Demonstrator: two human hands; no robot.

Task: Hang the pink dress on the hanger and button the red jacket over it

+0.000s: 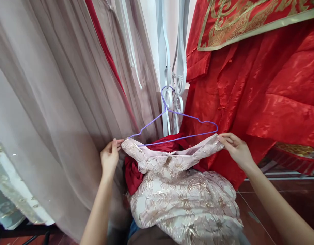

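- Pinched closed, my left hand [109, 158] and right hand [235, 149] each grip one shoulder of the dress [185, 197], apparently to keep its top edge spread.
- Largest on my screen, the curtain [57, 85] falls down the left.
- Red robe [223, 92] hangs at the right.
- Dress bunches low at centre, so probably not all its weight pulls on my fingertips.
- White rack [182, 64] stands behind.
- Hanger [166, 107] slants from rack to dress; whether its hook bears on the rack, I cannot tell.
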